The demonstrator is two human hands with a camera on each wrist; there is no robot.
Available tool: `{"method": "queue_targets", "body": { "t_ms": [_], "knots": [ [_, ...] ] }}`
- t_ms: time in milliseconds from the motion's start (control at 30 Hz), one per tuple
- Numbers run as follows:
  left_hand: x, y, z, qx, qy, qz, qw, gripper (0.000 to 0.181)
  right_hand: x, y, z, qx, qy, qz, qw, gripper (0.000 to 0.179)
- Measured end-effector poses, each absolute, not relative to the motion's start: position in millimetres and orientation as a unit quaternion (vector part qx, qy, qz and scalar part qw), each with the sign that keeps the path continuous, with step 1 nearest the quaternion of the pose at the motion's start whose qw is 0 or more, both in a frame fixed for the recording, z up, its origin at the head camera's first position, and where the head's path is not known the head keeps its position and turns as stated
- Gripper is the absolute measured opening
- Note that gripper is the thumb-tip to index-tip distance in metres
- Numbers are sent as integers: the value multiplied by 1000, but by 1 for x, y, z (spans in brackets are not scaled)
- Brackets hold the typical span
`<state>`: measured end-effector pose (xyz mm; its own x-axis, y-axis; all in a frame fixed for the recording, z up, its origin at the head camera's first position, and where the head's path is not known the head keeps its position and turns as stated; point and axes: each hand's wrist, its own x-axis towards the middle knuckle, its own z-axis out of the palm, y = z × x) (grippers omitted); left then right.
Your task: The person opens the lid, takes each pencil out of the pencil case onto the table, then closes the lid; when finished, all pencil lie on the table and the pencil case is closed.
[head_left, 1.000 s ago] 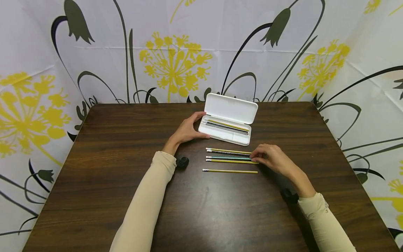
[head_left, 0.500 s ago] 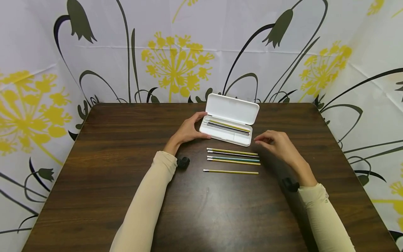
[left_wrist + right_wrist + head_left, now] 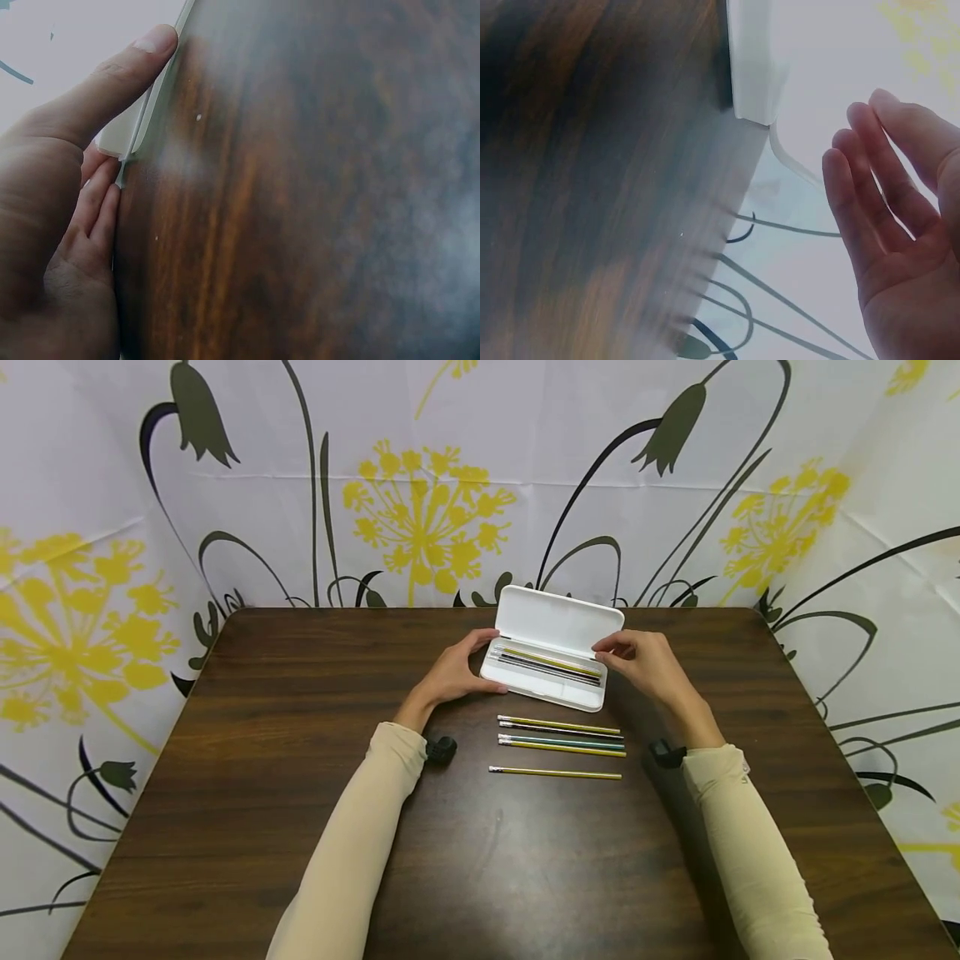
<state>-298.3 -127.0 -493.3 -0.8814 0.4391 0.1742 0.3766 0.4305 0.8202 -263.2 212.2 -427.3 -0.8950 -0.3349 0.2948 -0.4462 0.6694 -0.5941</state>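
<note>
A white pencil case (image 3: 540, 688) lies with its lid (image 3: 558, 620) raised, several pencils (image 3: 551, 662) inside its tray. My left hand (image 3: 450, 674) grips the case's left end, thumb along the front edge and fingers behind; in the left wrist view the thumb (image 3: 112, 82) lies on the white edge. At the case's right end, my right hand (image 3: 651, 667) hovers by the lid's lower corner with thumb and index tips together. The right wrist view shows its fingers (image 3: 862, 180) fairly straight, holding nothing; whether they touch the case I cannot tell.
In front of the case lie a striped yellow pencil (image 3: 558, 724), a dark pencil (image 3: 562, 730), a green pencil (image 3: 562, 742) and a yellow pencil (image 3: 562, 748). One more yellow pencil (image 3: 555, 772) lies nearer. A flowered cloth (image 3: 420, 527) hangs behind the brown table (image 3: 300, 735).
My right hand has left the right ends of the table pencils and moved up and slightly left to the case lid. The left hand keeps its grip; the pencils look unmoved.
</note>
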Motion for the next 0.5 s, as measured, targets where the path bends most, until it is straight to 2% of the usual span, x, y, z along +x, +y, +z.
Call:
{"method": "queue_targets", "body": {
  "t_ms": [200, 500],
  "knots": [
    [-300, -127, -495, 247, 846, 472, 27, 98, -270, 209, -431, 219, -913, 339, 66, 11],
    [-299, -127, -494, 244, 849, 468, 29, 98, -272, 197, -445, 255, -928, 270, 1, 12]
  ]
}}
